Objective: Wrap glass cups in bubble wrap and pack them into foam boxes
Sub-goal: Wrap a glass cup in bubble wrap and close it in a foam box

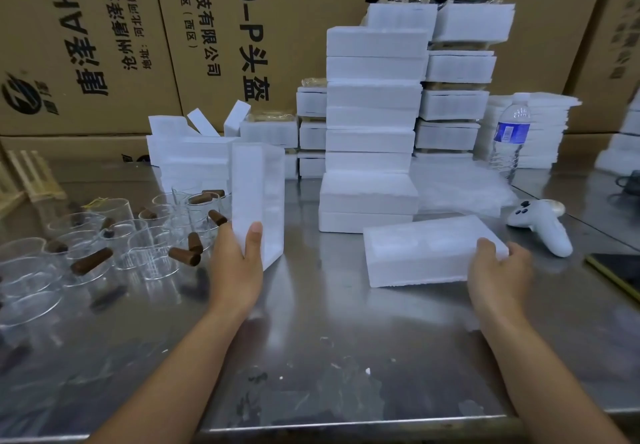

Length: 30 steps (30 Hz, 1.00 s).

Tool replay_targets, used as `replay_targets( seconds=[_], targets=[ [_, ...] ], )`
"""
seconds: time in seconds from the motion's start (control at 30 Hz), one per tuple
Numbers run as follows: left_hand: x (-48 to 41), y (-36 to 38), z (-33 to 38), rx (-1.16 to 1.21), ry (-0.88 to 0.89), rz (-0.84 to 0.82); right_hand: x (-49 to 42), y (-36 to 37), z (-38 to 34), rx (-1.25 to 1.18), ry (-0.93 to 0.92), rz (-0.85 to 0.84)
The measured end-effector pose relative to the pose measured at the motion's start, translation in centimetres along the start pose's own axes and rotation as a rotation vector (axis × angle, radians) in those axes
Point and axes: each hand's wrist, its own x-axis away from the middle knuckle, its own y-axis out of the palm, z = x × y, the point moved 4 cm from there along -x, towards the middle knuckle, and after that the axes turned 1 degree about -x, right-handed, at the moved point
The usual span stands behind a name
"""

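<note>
Head view: left hand (235, 263) grips upright foam piece (258, 194), right hand (498, 274) grips flat foam box (426, 249); cartons (242, 28) read "头盔".

One left hand (239, 256) and one right hand (498, 270). Two loose foam pieces: one upright foam piece (256, 194) and one flat foam piece (426, 249). One water bottle (510, 139). One white controller (540, 225). Roughly a dozen glass cups (138, 246), overlapping too much to count exactly.

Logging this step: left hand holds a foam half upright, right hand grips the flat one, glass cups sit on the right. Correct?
No: the head view shows the glass cups on the left. The left hand holds the upright foam half, the right hand the flat foam half.
</note>
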Motion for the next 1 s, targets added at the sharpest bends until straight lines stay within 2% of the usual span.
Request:
replay_targets(
  seconds=[0.1,0.23,0.3,0.37,0.43,0.5,0.57,0.67,0.8,0.9,1.0],
  targets=[
    [0.1,-0.2,-0.1,0.024,-0.03,0.023,0.5,-0.2,-0.5,0.08,-0.07,0.051],
    [-0.2,-0.2,-0.4,0.108,-0.105,0.022,3.8,0.2,-3.7,-0.044,-0.538,0.026],
    [-0.4,0.1,-0.4,0.281,-0.222,-0.002,6.2,1.7,-4.9,-0.092,-0.661,-0.112],
    [-0.3,0.8,-0.2,0.583,-0.37,-0.111,8.6,4.3,-5.1,-0.14,-0.516,-0.339],
    [0.0,1.4,0.3,0.785,-0.45,-0.235,10.7,7.3,-4.2,-0.165,-0.174,-0.56],
    [0.3,1.7,0.7,0.895,-0.477,-0.306,12.1,9.8,-3.1,-0.245,0.178,-0.673],
    [0.5,1.9,1.0,0.949,-0.461,-0.371,12.5,11.8,-2.8,-0.306,0.336,-0.694],
    [0.9,2.2,1.5,0.942,-0.398,-0.427,12.4,13.6,-2.5,-0.362,0.346,-0.616],
    [1.1,2.1,1.8,0.883,-0.355,-0.431,10.5,13.5,-3.5,-0.411,0.248,-0.513],
    [0.8,1.3,1.4,0.663,-0.299,-0.235,8.2,12.3,-5.1,-0.338,0.07,-0.427],
    [0.6,-0.5,1.6,0.378,-0.065,0.079,6.1,11.3,-6.6,-0.034,-0.17,-0.433]
  ],
)
